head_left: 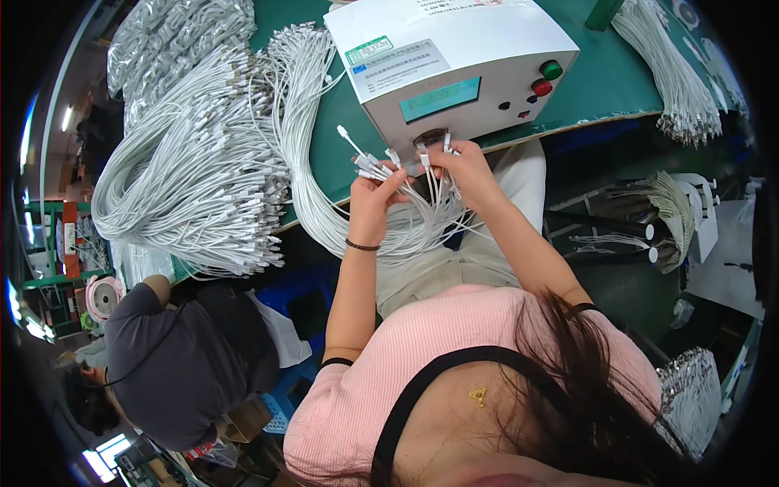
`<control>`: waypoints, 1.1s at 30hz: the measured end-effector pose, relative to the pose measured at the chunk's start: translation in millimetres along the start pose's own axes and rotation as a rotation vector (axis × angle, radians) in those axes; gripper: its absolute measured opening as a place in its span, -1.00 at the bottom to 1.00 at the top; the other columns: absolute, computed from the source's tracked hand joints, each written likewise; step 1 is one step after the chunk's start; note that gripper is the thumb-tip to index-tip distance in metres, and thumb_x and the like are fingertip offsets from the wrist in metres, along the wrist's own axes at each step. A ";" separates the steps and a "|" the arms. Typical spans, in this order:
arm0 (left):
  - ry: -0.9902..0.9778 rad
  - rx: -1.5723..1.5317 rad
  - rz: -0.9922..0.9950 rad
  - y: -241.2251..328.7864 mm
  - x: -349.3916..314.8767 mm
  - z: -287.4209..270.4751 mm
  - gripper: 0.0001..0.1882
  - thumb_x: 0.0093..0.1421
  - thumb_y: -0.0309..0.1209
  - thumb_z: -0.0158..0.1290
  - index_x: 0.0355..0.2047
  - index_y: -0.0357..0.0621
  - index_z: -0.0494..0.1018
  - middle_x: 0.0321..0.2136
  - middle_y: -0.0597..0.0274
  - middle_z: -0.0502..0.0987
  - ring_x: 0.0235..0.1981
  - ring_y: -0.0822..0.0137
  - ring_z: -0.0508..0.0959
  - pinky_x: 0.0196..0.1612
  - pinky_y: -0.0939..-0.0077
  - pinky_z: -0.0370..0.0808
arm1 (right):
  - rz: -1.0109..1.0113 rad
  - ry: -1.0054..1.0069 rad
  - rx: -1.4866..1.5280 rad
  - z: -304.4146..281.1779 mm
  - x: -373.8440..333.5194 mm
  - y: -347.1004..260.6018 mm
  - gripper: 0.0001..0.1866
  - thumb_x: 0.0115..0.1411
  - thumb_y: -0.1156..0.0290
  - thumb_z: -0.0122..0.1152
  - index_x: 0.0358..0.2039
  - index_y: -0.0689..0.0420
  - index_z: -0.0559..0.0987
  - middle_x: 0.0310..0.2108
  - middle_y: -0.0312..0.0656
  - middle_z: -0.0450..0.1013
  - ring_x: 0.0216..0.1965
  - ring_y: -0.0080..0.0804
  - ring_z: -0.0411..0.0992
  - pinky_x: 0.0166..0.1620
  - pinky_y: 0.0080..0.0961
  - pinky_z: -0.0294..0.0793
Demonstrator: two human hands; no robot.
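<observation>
My left hand is closed around a bunch of white USB cables, their plugs fanning out above the thumb. Close beside it, my right hand pinches several more of these cables near their plugs, just below the socket on the front of a white tester box. Whether a plug sits in that socket is hidden by my fingers. From both hands the white cables loop down over my lap and back up onto the green table. The box has a lit screen, a green button and a red button.
A big heap of white cables covers the table at left, with plastic-bagged cables behind it. Another cable bundle hangs over the table edge at right. A co-worker in a dark shirt sits at lower left.
</observation>
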State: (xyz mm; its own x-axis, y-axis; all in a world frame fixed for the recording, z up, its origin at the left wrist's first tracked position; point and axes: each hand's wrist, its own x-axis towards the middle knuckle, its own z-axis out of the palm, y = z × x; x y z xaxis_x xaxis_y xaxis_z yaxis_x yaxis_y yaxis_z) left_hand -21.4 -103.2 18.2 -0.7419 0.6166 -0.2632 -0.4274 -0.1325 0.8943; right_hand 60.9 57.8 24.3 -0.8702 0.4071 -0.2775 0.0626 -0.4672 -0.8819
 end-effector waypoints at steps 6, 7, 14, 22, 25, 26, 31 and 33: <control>-0.021 -0.006 -0.005 -3.8 1.9 -1.3 -0.77 0.13 -0.45 0.16 -0.21 -0.25 0.43 -0.35 0.26 0.55 -0.34 0.42 0.59 -0.47 0.67 0.52 | 0.027 0.042 0.021 2.7 -0.1 -1.9 -0.86 0.07 0.44 0.25 -0.45 0.28 0.57 -0.55 -0.28 0.49 -0.56 -0.66 0.30 -0.46 -0.70 0.24; -0.023 0.000 -0.001 -4.3 1.9 -1.2 -0.77 0.14 -0.45 0.16 -0.21 -0.25 0.44 -0.34 0.26 0.56 -0.33 0.42 0.59 -0.48 0.67 0.51 | 0.023 0.033 -0.011 0.9 0.7 -1.0 -0.84 0.08 0.43 0.26 -0.44 0.28 0.57 -0.55 -0.28 0.49 -0.56 -0.66 0.31 -0.46 -0.70 0.24; -0.097 0.152 -0.102 -5.6 -0.8 -1.6 -0.78 0.16 -0.42 0.13 -0.21 -0.27 0.47 -0.32 0.23 0.56 -0.32 0.40 0.60 -0.42 0.62 0.56 | 0.040 -0.093 -0.266 6.3 -7.4 -7.5 -0.78 0.10 0.34 0.29 -0.39 0.26 0.59 -0.50 -0.26 0.53 -0.55 -0.67 0.34 -0.47 -0.70 0.25; -0.103 0.059 -0.072 0.8 -4.9 3.1 -0.80 0.19 -0.45 0.10 -0.21 -0.30 0.45 -0.29 0.17 0.56 -0.27 0.33 0.60 -0.32 0.56 0.60 | -0.103 0.080 -0.088 -4.3 -3.2 14.5 -0.78 0.13 0.35 0.28 -0.32 0.26 0.59 -0.44 -0.24 0.56 -0.43 -0.66 0.45 -0.39 -0.69 0.37; -0.075 0.024 -0.051 2.7 -1.9 3.8 -0.81 0.18 -0.50 0.09 -0.20 -0.31 0.44 -0.30 0.18 0.56 -0.27 0.31 0.61 -0.31 0.51 0.61 | -0.062 0.077 -0.132 -4.7 -2.2 9.5 -0.79 0.12 0.37 0.28 -0.32 0.27 0.58 -0.43 -0.21 0.56 -0.41 -0.60 0.48 -0.35 -0.68 0.41; -0.069 0.016 -0.033 2.7 -0.6 2.6 -0.82 0.18 -0.51 0.08 -0.21 -0.30 0.43 -0.30 0.17 0.56 -0.27 0.30 0.61 -0.31 0.52 0.61 | -0.062 0.078 -0.133 -3.1 -2.0 6.0 -0.79 0.12 0.37 0.28 -0.32 0.27 0.58 -0.43 -0.21 0.56 -0.41 -0.60 0.48 -0.35 -0.68 0.41; -0.050 -0.010 0.002 2.8 1.0 2.0 -0.85 0.18 -0.53 0.08 -0.25 -0.28 0.41 -0.33 0.16 0.56 -0.27 0.28 0.61 -0.34 0.54 0.61 | -0.021 0.103 -0.032 3.5 -0.7 -2.7 -0.78 0.10 0.37 0.29 -0.34 0.29 0.58 -0.45 -0.19 0.55 -0.46 -0.57 0.48 -0.37 -0.64 0.40; -0.046 -0.014 0.003 2.7 1.4 2.3 -0.86 0.17 -0.53 0.08 -0.26 -0.27 0.40 -0.33 0.16 0.56 -0.27 0.28 0.62 -0.34 0.55 0.61 | -0.043 0.098 -0.022 3.3 -0.4 -1.5 -0.77 0.09 0.37 0.29 -0.35 0.30 0.58 -0.46 -0.19 0.55 -0.48 -0.55 0.48 -0.38 -0.62 0.40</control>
State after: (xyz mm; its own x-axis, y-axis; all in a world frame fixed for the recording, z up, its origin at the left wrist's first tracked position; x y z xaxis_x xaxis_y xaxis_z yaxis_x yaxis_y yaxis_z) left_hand -22.4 -101.0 21.0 -0.7185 0.6514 -0.2437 -0.4327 -0.1445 0.8899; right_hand 59.5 55.8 27.0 -0.8206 0.5014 -0.2741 0.0381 -0.4306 -0.9018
